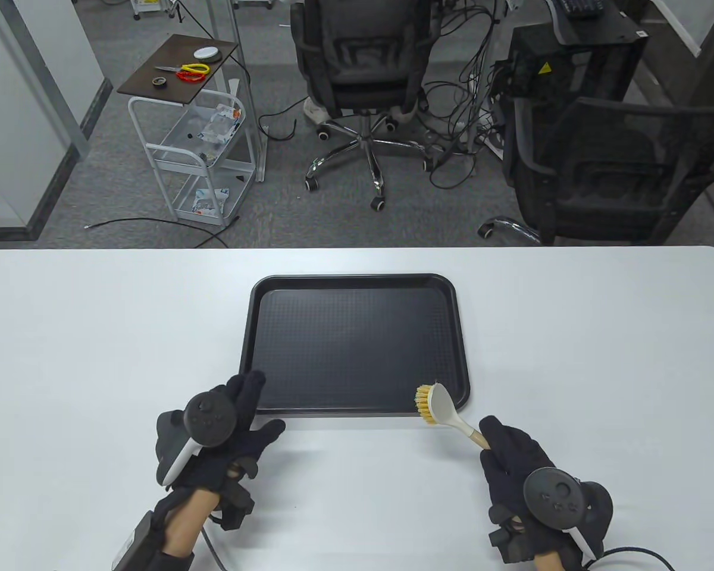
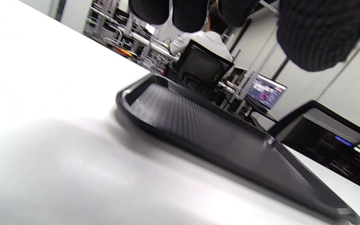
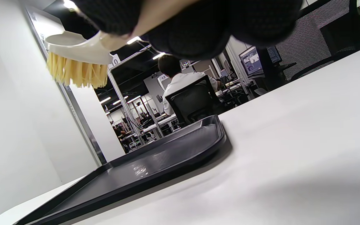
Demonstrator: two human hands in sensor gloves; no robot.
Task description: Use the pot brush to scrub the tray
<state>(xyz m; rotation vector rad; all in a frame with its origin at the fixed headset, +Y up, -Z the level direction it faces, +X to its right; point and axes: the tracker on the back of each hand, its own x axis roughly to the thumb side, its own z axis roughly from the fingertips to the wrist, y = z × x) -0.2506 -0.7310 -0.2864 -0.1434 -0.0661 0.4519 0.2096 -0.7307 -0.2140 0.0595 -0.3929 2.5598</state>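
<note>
Tray [image 1: 357, 345]: black, rectangular with a raised rim and a finely textured floor, lying flat at the middle of the white worktop [image 1: 601, 357], long sides parallel to the worktop's near and far edges.
Pot brush [image 1: 443, 410]: white head with yellow bristles and a pale handle; the head hangs over the tray's near right corner, and in the right wrist view [image 3: 77, 62] it is clearly raised off the tray, bristles pointing down.
Right hand [image 1: 526, 482]: black glove with a tracker on its back, near the worktop's near edge on the right; its fingers [image 3: 192, 34] are curled tight around the brush handle.
Left hand [image 1: 223, 437]: gloved, just off the tray's near left corner; fingers [image 1: 251, 389] are stretched out and spread, gripping nothing, the longest tip over the tray's rim. Whether it touches the rim I cannot tell.
Beyond the worktop's far edge: two dark office chairs, a white wire cart with scissors on top, cables on grey carpet.
</note>
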